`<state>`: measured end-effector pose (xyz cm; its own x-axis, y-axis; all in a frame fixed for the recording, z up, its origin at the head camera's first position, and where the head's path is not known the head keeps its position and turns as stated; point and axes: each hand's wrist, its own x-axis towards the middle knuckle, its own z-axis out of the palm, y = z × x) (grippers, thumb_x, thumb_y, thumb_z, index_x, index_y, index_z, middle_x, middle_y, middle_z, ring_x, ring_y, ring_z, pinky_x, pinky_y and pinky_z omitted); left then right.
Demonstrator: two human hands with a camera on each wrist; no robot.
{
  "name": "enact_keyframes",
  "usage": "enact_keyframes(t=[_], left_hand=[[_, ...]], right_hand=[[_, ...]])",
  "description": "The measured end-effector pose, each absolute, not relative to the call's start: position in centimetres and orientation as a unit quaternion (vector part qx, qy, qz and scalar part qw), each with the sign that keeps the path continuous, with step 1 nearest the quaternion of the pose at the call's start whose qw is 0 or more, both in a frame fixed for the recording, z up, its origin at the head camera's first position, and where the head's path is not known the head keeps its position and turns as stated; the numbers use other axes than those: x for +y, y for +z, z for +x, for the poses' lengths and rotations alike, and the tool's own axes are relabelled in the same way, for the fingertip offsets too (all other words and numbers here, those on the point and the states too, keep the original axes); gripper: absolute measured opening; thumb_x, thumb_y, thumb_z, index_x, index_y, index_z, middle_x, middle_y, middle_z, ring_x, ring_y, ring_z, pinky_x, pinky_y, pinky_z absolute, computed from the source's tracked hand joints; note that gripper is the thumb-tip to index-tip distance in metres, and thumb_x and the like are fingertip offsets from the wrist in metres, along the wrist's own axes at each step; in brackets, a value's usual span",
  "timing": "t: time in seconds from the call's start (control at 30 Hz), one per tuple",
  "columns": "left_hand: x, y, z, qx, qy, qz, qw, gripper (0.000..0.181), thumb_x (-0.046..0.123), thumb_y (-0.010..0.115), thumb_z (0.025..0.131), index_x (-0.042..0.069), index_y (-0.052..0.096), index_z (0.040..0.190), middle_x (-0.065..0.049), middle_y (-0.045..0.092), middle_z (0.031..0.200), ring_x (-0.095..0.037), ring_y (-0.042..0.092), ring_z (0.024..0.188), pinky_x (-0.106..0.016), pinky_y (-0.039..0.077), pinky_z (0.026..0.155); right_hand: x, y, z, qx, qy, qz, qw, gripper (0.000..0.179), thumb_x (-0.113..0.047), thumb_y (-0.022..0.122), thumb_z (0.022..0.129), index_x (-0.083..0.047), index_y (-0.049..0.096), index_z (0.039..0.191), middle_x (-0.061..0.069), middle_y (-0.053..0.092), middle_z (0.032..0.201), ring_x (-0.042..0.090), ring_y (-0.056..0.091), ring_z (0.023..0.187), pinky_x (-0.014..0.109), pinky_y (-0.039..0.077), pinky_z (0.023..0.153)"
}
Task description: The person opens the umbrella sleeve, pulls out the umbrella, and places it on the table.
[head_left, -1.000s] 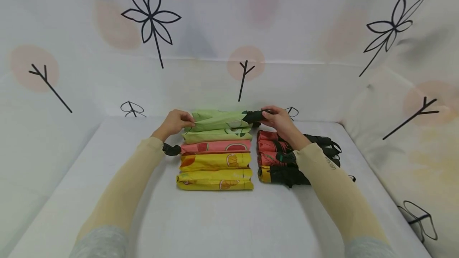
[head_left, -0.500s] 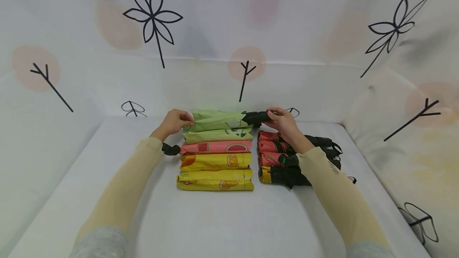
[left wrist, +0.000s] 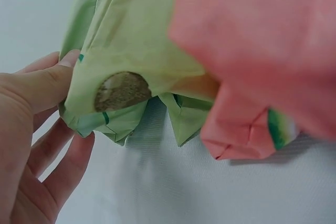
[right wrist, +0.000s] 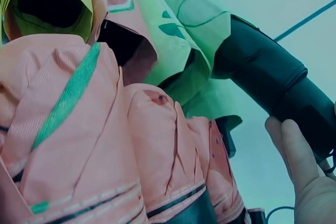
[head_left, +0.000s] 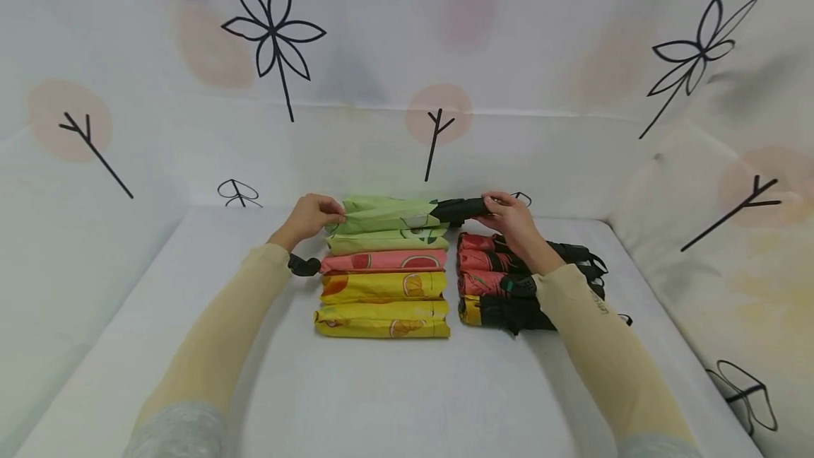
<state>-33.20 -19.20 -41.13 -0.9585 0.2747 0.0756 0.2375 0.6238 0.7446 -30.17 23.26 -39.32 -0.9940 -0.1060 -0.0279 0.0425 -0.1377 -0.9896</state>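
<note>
My left hand (head_left: 314, 220) pinches the left end of the light green avocado-print sleeve (head_left: 388, 214) at the back of the row. In the left wrist view the thumb (left wrist: 50, 82) lies on the green cloth, with fingers underneath. My right hand (head_left: 514, 226) grips the black folded umbrella (head_left: 463, 210) that sticks out of the sleeve's right end. Seen from the right wrist, that dark umbrella (right wrist: 278, 72) leaves the open mouth of the green sleeve, and my fingers (right wrist: 296, 153) touch its underside. How much of the umbrella is still inside the sleeve is hidden.
In front lie another green sleeve (head_left: 381, 241), a pink watermelon-print one (head_left: 384, 261) with a black piece (head_left: 304, 265) at its left, and two yellow orange-print ones. Right of them are several folded umbrellas, red (head_left: 478, 283) and yellow-black (head_left: 515, 312), under my right forearm. A patterned cloth wall (head_left: 356, 154) stands behind.
My right hand has moved a little to the right with the black umbrella, and more of it shows outside the green sleeve. The left hand stays at the sleeve's left end.
</note>
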Motion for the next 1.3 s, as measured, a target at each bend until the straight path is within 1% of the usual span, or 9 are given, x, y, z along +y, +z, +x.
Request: enact_keyframes(t=[0.1, 0.33, 0.43, 0.57, 0.67, 0.73, 0.9, 1.13, 1.3], left_hand=[[-19.2, -41.2, -33.2, 0.901, 0.409, 0.144, 0.020, 0.013, 0.017, 0.074, 0.092, 0.007, 0.076, 0.101, -0.009, 0.073, 0.099, -0.027, 0.066, 0.096, -0.044, 0.053, 0.084], [-19.2, -41.0, -33.1, 0.902, 0.407, 0.143, 0.020, 0.014, 0.017, 0.074, 0.093, 0.007, 0.076, 0.102, -0.009, 0.073, 0.100, -0.028, 0.065, 0.097, -0.045, 0.053, 0.085], [-19.2, -40.8, -33.0, 0.902, 0.407, 0.141, 0.017, 0.014, 0.017, 0.074, 0.093, 0.007, 0.076, 0.102, -0.010, 0.073, 0.100, -0.029, 0.065, 0.097, -0.045, 0.053, 0.085], [-19.1, -40.7, -33.0, 0.902, 0.407, 0.140, 0.017, 0.015, 0.017, 0.073, 0.093, 0.006, 0.076, 0.102, -0.010, 0.073, 0.101, -0.030, 0.065, 0.098, -0.045, 0.053, 0.085], [-19.1, -40.8, -33.1, 0.903, 0.405, 0.142, 0.018, 0.015, 0.018, 0.073, 0.093, 0.007, 0.076, 0.103, -0.010, 0.073, 0.101, -0.030, 0.065, 0.099, -0.046, 0.052, 0.086], [-19.1, -40.8, -33.2, 0.904, 0.402, 0.143, 0.019, 0.015, 0.019, 0.073, 0.094, 0.007, 0.076, 0.103, -0.009, 0.072, 0.101, -0.030, 0.064, 0.100, -0.046, 0.052, 0.087], [-19.1, -40.7, -33.3, 0.906, 0.401, 0.138, 0.021, 0.016, 0.021, 0.073, 0.094, 0.008, 0.076, 0.103, -0.009, 0.072, 0.102, -0.029, 0.064, 0.100, -0.046, 0.051, 0.087], [-19.2, -40.9, -33.4, 0.903, 0.407, 0.139, 0.020, 0.016, 0.020, 0.073, 0.094, 0.008, 0.076, 0.103, -0.009, 0.072, 0.102, -0.029, 0.064, 0.100, -0.046, 0.052, 0.086], [-19.3, -41.0, -33.5, 0.901, 0.409, 0.141, 0.018, 0.014, 0.019, 0.073, 0.093, 0.008, 0.076, 0.102, -0.008, 0.073, 0.101, -0.028, 0.064, 0.099, -0.045, 0.052, 0.086]], right_hand=[[23.4, -39.4, -30.1, 0.653, -0.756, -0.021, 0.045, 0.055, -0.020, 0.054, 0.104, 0.013, 0.035, 0.145, 0.010, 0.042, 0.127, 0.016, 0.064, 0.098, 0.027, 0.052, 0.091], [23.9, -39.4, -30.1, 0.638, -0.768, -0.013, 0.043, 0.050, -0.019, 0.055, 0.103, 0.010, 0.042, 0.141, 0.010, 0.044, 0.126, 0.016, 0.069, 0.093, 0.029, 0.052, 0.091], [24.2, -39.4, -30.0, 0.631, -0.774, -0.016, 0.040, 0.040, -0.018, 0.055, 0.103, 0.006, 0.049, 0.134, 0.010, 0.044, 0.126, 0.017, 0.069, 0.094, 0.029, 0.052, 0.091], [24.7, -39.3, -29.8, 0.620, -0.784, -0.015, 0.037, 0.024, -0.017, 0.055, 0.103, -0.003, 0.059, 0.121, 0.009, 0.043, 0.126, 0.018, 0.070, 0.094, 0.029, 0.053, 0.089], [24.9, -39.3, -29.7, 0.607, -0.794, -0.014, 0.037, 0.019, -0.015, 0.055, 0.103, -0.005, 0.062, 0.117, 0.008, 0.042, 0.126, 0.019, 0.071, 0.093, 0.030, 0.052, 0.090], [25.1, -39.3, -29.6, 0.599, -0.800, -0.014, 0.038, 0.020, -0.015, 0.055, 0.103, -0.003, 0.061, 0.118, 0.008, 0.042, 0.126, 0.019, 0.071, 0.093, 0.031, 0.052, 0.091], [25.5, -39.5, -29.4, 0.598, -0.801, -0.013, 0.035, 0.032, -0.014, 0.054, 0.103, 0.006, 0.053, 0.128, 0.008, 0.042, 0.124, 0.020, 0.070, 0.090, 0.030, 0.053, 0.089], [26.1, -39.8, -29.2, 0.594, -0.804, -0.002, 0.032, 0.028, -0.015, 0.054, 0.103, 0.003, 0.055, 0.124, 0.008, 0.043, 0.122, 0.022, 0.069, 0.092, 0.029, 0.054, 0.087], [26.5, -39.8, -29.1, 0.587, -0.809, 0.001, 0.033, 0.037, -0.015, 0.054, 0.103, 0.008, 0.048, 0.132, 0.008, 0.042, 0.122, 0.021, 0.070, 0.091, 0.029, 0.055, 0.084]])
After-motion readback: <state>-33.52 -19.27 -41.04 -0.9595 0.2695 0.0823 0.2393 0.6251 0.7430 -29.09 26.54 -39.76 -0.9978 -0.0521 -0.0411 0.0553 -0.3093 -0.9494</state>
